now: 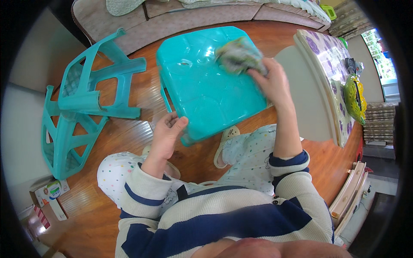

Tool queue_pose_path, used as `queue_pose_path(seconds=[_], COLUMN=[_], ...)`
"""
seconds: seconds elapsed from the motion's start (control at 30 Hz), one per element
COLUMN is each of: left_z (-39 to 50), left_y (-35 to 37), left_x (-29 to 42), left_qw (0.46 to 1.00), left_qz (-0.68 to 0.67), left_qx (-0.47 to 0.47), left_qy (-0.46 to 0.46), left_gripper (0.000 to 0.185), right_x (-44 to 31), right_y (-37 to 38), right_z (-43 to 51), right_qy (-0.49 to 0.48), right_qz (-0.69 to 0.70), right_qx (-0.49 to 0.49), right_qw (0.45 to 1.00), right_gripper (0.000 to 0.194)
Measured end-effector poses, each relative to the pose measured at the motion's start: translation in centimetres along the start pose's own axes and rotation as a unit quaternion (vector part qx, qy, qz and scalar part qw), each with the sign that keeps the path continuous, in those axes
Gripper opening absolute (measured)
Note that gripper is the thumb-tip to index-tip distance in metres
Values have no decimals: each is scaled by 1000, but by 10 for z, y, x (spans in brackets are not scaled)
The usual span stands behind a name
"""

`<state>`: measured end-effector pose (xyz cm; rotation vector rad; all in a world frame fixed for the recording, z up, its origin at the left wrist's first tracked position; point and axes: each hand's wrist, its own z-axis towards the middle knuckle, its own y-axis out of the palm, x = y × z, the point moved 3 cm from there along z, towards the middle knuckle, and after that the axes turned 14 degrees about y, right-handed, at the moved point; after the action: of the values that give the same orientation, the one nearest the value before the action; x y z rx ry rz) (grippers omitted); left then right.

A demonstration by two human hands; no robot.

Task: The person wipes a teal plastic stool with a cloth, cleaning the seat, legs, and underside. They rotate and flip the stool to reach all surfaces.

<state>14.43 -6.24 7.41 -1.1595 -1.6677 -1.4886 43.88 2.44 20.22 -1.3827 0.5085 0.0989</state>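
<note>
A turquoise plastic stool (206, 93) stands before me, its glossy square seat facing up. On the seat's far right part lies a crumpled, patterned cloth (237, 56), blurred at its edges. My right hand (273, 80) grips the cloth at its near edge. At the seat's near left corner, my left hand (169, 130) has its thumb by the rim and its fingers curled at the side. Most of the stool's legs are hidden under the seat.
Two more turquoise stools (96, 87) lie tipped over on the wooden floor at left. Behind is a sofa (200, 22). A table with a purple-flowered cover (342, 106) stands at right, bearing a yellow-green basket (355, 98). A cardboard box (53, 196) sits at lower left.
</note>
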Motion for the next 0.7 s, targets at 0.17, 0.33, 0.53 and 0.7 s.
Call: queue_pose_path(seconds=[0.17, 0.33, 0.53, 0.7], left_z=[1, 1, 1, -1], left_y=[2, -3, -11, 3], left_x=[4, -1, -7, 3], left_qw=[1000, 1000, 1000, 1000], left_qz=[-2, 11, 2, -24], left_qx=[-6, 6, -4, -5], left_qy=[-7, -25, 13, -1], left_gripper=[64, 62, 60, 62], right_x=[2, -73, -64, 16], right_y=[8, 32, 26, 6], right_z=[-3, -91, -70, 15], right_qy=[-13, -248, -225, 19], right_qz=[-51, 39, 96, 3], right_qx=[104, -13, -4, 108], right_qw=[993, 968, 970, 994], right_gripper=[42, 37, 36, 32])
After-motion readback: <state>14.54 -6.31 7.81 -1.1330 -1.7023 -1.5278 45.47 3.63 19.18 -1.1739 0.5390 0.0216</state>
